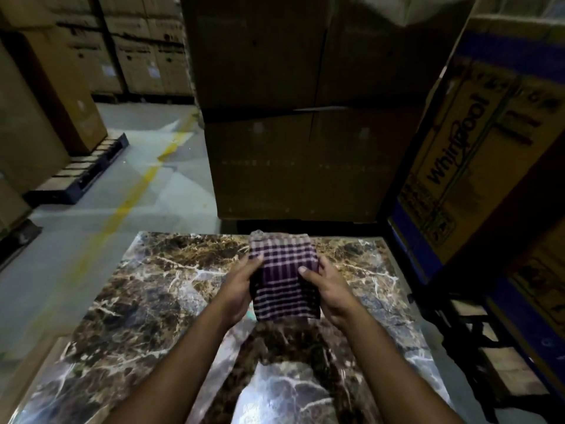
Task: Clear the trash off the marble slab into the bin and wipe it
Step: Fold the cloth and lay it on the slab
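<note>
A folded purple-and-white checked cloth (282, 276) is held above the far half of the brown veined marble slab (137, 301). My left hand (241, 289) grips the cloth's left edge with the thumb on top. On the cloth's right edge my right hand (328, 289) holds it the same way. A small teal patch shows just under the cloth's lower left corner; what it is cannot be told. No trash or bin is in view.
Stacked cardboard boxes (305, 117) rise right behind the slab's far edge. A tall Whirlpool carton (477, 142) stands at the right above a dark pallet frame (477, 332). At the left lie grey floor with a yellow line (134, 191) and more boxes on pallets (46, 117).
</note>
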Available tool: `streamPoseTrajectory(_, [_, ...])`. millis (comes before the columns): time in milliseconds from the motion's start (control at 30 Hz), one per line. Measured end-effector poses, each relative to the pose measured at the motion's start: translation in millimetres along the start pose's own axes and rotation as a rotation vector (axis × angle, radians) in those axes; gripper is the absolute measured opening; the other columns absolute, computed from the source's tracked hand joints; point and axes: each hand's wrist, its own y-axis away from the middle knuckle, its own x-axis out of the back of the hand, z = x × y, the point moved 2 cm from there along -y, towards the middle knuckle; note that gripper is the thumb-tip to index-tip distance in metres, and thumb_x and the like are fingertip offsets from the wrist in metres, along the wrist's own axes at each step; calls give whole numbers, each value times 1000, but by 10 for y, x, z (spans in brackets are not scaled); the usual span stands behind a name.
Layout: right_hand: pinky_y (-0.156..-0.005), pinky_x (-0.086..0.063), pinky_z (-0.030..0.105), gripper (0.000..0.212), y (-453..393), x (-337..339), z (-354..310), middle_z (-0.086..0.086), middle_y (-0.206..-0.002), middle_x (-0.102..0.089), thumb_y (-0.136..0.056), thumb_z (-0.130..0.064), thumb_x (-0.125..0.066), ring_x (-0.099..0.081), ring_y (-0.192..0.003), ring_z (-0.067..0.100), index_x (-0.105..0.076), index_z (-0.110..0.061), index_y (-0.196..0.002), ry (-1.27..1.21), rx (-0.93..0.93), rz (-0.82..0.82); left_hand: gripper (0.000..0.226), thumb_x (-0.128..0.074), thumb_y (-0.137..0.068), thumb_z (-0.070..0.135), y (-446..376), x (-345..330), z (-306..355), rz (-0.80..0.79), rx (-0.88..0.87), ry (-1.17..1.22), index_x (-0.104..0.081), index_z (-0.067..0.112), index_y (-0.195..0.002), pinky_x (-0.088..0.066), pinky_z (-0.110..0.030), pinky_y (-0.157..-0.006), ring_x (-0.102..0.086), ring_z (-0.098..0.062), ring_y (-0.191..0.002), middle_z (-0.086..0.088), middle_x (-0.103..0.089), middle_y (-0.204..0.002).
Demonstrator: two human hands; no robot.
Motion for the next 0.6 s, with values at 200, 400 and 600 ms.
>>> streamPoseTrajectory(200, [-97, -54, 38, 47, 202, -367, -1002, 10, -123, -72, -87, -20, -71, -67, -116, 25, -59, -15, -132, 112, 282, -104, 30, -60, -94, 17, 140, -365, 956, -76, -364, -151, -64, 14, -123, -59, -29, -80, -71, -20, -106, -4, -75, -113])
streamPoseTrajectory(400, [-88, -55, 33, 34, 289, -408, -1075, 13, -116, -74, -86, -13, -68, -69, -111, 29, -66, -8, -120, 75, 324, -95, 33, -53, -92, 10, 214, -377, 987, -146, -363, -85, -62, 9, -124, -53, -17, -61, -72, -13, -84, -4, -76, -103])
streamPoseTrajectory(600, [-87, -58, 38, 28, 327, -460, -937, 18, -113, -74, -93, 8, -56, -71, -105, 30, -65, -4, -117, 25, 219, -205, 35, -44, -87, 3, 327, -433, 903, -236, -235, 75, -78, 4, -95, -58, -28, -66, -74, -25, -88, -22, -74, -102])
